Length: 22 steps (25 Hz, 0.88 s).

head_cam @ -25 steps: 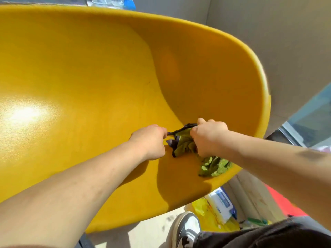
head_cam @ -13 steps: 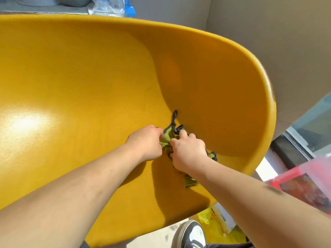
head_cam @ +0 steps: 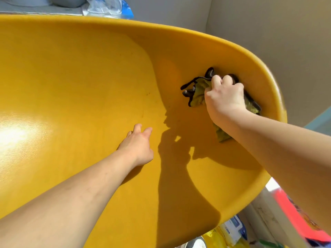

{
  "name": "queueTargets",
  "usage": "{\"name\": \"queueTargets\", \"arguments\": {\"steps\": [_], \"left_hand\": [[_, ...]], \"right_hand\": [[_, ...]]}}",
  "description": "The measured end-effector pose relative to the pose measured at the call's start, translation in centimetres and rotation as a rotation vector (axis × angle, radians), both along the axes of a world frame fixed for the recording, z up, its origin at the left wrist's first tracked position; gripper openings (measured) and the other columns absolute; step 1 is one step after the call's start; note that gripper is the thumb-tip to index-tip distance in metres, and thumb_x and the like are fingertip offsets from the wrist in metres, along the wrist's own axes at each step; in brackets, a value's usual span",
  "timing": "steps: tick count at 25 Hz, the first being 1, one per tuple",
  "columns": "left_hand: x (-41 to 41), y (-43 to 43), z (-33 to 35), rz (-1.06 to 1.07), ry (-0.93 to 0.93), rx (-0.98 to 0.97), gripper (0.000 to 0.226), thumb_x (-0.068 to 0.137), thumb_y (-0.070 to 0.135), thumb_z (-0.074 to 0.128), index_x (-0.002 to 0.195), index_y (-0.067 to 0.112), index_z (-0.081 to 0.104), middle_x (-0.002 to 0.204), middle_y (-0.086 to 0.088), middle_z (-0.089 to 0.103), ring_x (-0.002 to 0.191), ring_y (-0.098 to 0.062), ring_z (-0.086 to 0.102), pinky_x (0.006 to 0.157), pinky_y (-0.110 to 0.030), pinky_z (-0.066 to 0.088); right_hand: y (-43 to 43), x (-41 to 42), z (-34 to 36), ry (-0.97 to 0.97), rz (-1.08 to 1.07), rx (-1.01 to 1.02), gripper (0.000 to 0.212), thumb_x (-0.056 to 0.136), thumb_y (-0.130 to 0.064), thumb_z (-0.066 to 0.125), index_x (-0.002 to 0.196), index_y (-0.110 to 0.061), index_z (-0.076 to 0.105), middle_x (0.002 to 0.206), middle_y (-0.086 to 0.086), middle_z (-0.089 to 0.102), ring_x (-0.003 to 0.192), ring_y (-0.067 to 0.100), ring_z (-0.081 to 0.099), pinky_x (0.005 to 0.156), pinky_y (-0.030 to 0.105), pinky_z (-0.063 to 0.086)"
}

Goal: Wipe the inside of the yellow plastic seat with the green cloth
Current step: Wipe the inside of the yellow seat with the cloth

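The yellow plastic seat (head_cam: pixel 75 83) fills most of the view, its curved inside facing me. My right hand (head_cam: pixel 224 99) is closed on the green cloth (head_cam: pixel 198 93), which has a dark edge, and presses it against the inner wall near the right rim. Part of the cloth hangs out below my wrist. My left hand (head_cam: pixel 138 145) rests flat on the seat's bottom with fingers spread, holding nothing, well left of and below the cloth.
A plastic bag with blue print (head_cam: pixel 109 6) lies on a grey surface behind the seat's top rim. Below the right rim are a yellow bag (head_cam: pixel 216 237), a white-and-blue pack (head_cam: pixel 234 228) and a red item (head_cam: pixel 297 217). Beige walls stand behind.
My left hand let go of the cloth and dropped flat onto the seat bottom. My right hand carried the cloth up and right to the wall near the rim.
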<state>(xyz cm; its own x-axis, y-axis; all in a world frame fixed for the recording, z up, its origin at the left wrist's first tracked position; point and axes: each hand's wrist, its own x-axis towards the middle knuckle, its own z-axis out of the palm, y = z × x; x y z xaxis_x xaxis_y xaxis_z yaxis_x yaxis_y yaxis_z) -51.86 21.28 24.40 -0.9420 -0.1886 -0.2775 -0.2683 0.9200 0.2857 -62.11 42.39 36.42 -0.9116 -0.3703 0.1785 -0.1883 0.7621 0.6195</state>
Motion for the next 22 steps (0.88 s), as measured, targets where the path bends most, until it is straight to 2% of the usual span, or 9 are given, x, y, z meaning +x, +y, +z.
{"name": "queueTargets", "arguments": {"steps": [3,5,9,11,12,14,16,18,22], "left_hand": [[-0.3,-0.7,-0.1,0.004,-0.007,0.009,0.079,0.090,0.026,0.059,0.160,0.032,0.021,0.166,-0.004,0.011,0.143,-0.032,0.035,0.108,-0.044,0.045],[-0.5,-0.9,-0.1,0.006,-0.013,0.017,0.079,0.090,0.026,0.060,0.160,0.031,0.021,0.167,-0.004,0.011,0.143,-0.032,0.036,0.107,-0.044,0.046],[-0.7,-0.3,0.4,-0.016,-0.003,0.031,0.078,0.092,0.027,0.061,0.159,0.030,0.021,0.167,-0.003,0.010,0.138,-0.032,0.044,0.101,-0.044,0.050],[-0.5,0.5,0.7,-0.063,0.000,0.035,0.076,0.093,0.027,0.059,0.159,0.030,0.022,0.167,-0.002,0.010,0.132,-0.031,0.049,0.096,-0.043,0.051],[-0.3,0.9,0.8,-0.090,0.004,0.035,0.075,0.093,0.027,0.058,0.159,0.029,0.023,0.167,-0.002,0.010,0.130,-0.031,0.051,0.095,-0.042,0.052],[0.1,1.9,0.8,-0.140,0.013,0.035,0.073,0.092,0.027,0.058,0.158,0.029,0.025,0.167,-0.003,0.012,0.130,-0.031,0.051,0.096,-0.041,0.052],[0.2,2.2,0.9,-0.167,0.020,0.033,0.073,0.092,0.029,0.058,0.158,0.028,0.026,0.165,-0.003,0.017,0.132,-0.031,0.051,0.100,-0.042,0.050],[0.2,1.8,0.8,-0.172,0.028,0.040,0.071,0.092,0.030,0.059,0.157,0.028,0.029,0.161,-0.003,0.025,0.129,-0.031,0.052,0.101,-0.042,0.050],[0.0,-0.7,0.1,-0.072,0.027,0.025,0.068,0.093,0.028,0.057,0.156,0.027,0.032,0.150,-0.001,0.035,0.127,-0.028,0.049,0.099,-0.043,0.051]], "right_hand": [[-0.9,3.8,-6.0,-0.185,0.134,-0.035,0.029,0.101,-0.022,0.050,0.127,-0.016,0.058,0.128,0.014,0.047,0.111,0.035,0.049,0.069,0.042,0.037],[-1.4,5.5,-7.7,-0.300,0.207,-0.049,0.031,0.102,-0.028,0.052,0.130,-0.018,0.057,0.131,0.012,0.047,0.112,0.034,0.049,0.068,0.041,0.036],[0.3,8.3,-5.9,-0.552,0.233,0.002,0.042,0.100,-0.041,0.058,0.137,-0.022,0.054,0.132,0.009,0.047,0.112,0.029,0.051,0.065,0.036,0.038],[1.4,10.2,-4.9,-0.606,0.231,0.053,0.041,0.100,-0.043,0.055,0.136,-0.024,0.055,0.130,0.008,0.048,0.110,0.029,0.053,0.064,0.035,0.040],[1.9,10.4,-4.6,-0.592,0.220,0.076,0.039,0.101,-0.041,0.054,0.136,-0.024,0.056,0.129,0.008,0.048,0.109,0.029,0.053,0.062,0.036,0.040],[2.5,8.3,-3.3,-0.442,0.149,0.109,0.032,0.101,-0.030,0.055,0.132,-0.020,0.058,0.126,0.010,0.047,0.106,0.030,0.052,0.061,0.037,0.040],[2.6,5.6,-1.1,-0.251,0.072,0.127,0.032,0.098,-0.022,0.059,0.129,-0.017,0.060,0.121,0.012,0.046,0.104,0.031,0.051,0.065,0.039,0.047],[2.3,3.7,0.2,-0.156,0.011,0.128,0.031,0.094,-0.022,0.061,0.125,-0.015,0.061,0.115,0.012,0.046,0.102,0.031,0.050,0.073,0.042,0.052],[0.8,0.3,0.6,-0.085,0.036,0.084,0.026,0.093,-0.019,0.061,0.119,-0.017,0.063,0.108,0.012,0.045,0.090,0.029,0.043,0.064,0.039,0.039]]}}
